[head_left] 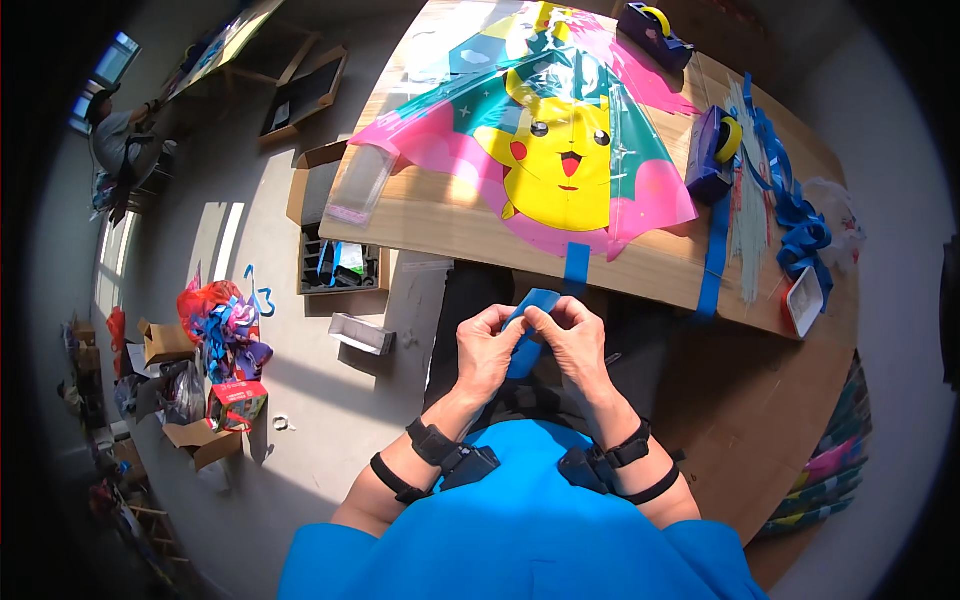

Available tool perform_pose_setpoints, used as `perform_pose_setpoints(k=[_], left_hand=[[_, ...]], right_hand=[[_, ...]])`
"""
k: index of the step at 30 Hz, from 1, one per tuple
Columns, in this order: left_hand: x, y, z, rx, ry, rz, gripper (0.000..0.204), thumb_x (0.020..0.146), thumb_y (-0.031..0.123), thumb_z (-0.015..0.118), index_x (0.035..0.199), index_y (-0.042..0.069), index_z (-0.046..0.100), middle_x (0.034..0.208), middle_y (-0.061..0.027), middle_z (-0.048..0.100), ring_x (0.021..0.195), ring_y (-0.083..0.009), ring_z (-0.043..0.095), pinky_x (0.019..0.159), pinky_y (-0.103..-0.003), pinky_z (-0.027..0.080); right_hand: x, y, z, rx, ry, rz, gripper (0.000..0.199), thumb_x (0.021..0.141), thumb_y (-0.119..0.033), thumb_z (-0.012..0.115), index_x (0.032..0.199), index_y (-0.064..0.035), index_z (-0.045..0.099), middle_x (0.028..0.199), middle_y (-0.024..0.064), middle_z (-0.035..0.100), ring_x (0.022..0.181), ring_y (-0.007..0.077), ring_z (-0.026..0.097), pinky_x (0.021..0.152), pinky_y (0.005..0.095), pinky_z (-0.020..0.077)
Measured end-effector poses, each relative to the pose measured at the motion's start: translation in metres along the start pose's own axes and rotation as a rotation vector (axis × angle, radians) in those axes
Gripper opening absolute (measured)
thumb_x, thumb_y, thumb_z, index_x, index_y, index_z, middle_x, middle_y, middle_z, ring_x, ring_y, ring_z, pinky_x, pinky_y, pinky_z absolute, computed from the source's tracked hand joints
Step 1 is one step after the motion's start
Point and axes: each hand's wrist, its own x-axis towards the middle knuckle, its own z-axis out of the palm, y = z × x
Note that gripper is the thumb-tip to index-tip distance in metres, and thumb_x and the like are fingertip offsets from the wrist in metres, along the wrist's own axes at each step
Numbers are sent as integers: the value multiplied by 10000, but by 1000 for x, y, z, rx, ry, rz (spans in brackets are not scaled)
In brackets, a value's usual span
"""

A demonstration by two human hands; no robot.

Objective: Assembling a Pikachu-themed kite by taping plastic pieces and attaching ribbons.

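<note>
My left hand (488,350) and my right hand (575,338) meet below the table's near edge, both pinching a blue ribbon strip (527,318) between the fingertips. The strip runs up to a blue tail (576,266) hanging off a colourful kite (545,140) with a yellow cartoon figure, which lies flat on the wooden table (440,215). Black straps wrap both wrists.
Two tape dispensers (655,30) (715,152) stand on the table, with blue ribbons (790,210), thin sticks and a white tray (805,300) at right. Open cardboard boxes (335,265) sit on the floor at left, beside a pile of coloured scraps (222,335). Another person (120,140) sits far left.
</note>
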Motion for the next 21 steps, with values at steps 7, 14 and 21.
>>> perform_pose_setpoints(k=[7, 14, 21], left_hand=[[-5, -7, -8, -242, -16, -153, 156, 886, 161, 732, 890, 18, 670, 811, -3, 664, 705, -47, 592, 626, -193, 486], [11, -19, -48, -680, 260, -202, 225, 942, 258, 652, 1033, 54, 628, 1081, -71, 656, 946, -174, 654, 864, -322, 558], [22, -3, -73, 67, -55, 15, 468, 960, 329, 623, 1288, 10, 526, 1195, -107, 625, 994, -131, 618, 841, -251, 516]], right_hand=[[-7, 27, 10, -23, 124, -138, 183, 929, -167, 667, 908, 12, 701, 719, -3, 622, 645, 47, 530, 572, 215, 428], [5, 47, -6, 264, 330, -74, 280, 1006, -222, 569, 798, -39, 609, 702, -52, 535, 640, 26, 452, 597, 199, 414], [4, 42, -14, -188, 203, -200, 220, 972, -185, 613, 940, 22, 679, 699, -44, 543, 656, 43, 454, 585, 219, 380]])
